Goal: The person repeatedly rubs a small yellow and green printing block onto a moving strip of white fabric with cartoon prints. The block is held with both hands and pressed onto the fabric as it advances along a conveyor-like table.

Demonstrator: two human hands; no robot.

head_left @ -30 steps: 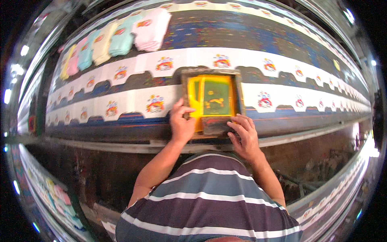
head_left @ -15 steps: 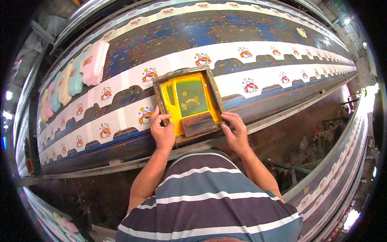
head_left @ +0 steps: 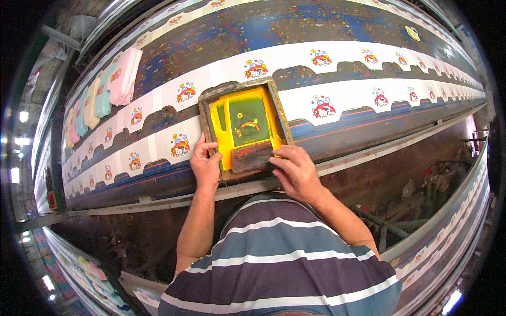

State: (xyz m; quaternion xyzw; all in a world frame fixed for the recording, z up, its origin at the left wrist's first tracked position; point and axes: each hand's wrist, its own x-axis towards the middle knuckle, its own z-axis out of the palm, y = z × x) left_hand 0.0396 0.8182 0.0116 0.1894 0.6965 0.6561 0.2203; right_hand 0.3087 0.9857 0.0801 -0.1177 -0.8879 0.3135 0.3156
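At the near edge of a long dark table (head_left: 337,146), the person stands over a wooden frame (head_left: 281,109) that lies tilted slightly across the nearer row of white cloth pieces (head_left: 295,105). Inside the frame, yellow paint (head_left: 224,138) runs around a green mesh window (head_left: 243,111) with a small flower and an arch showing in it. A dark, worn block (head_left: 253,158) rests at the lower end of the frame.

The left hand (head_left: 205,164) is closed around the frame's lower left side, thumb and fingers on the wood. The right hand (head_left: 298,173) has its fingers bent at the block's right end; I cannot tell whether they grip it or only touch it.

As for progress, pieces on either side of the frame carry coloured pictures, red and blue plain among them, so much of the colouring looks done. The piece below the frame is largely covered, and I cannot judge whether its yellow is down. The farther pictures are too small to show which colours they lack, so what remains along the rows is unclear. Folded pastel cloths (head_left: 124,79) lie in overlapping stacks at the far left.
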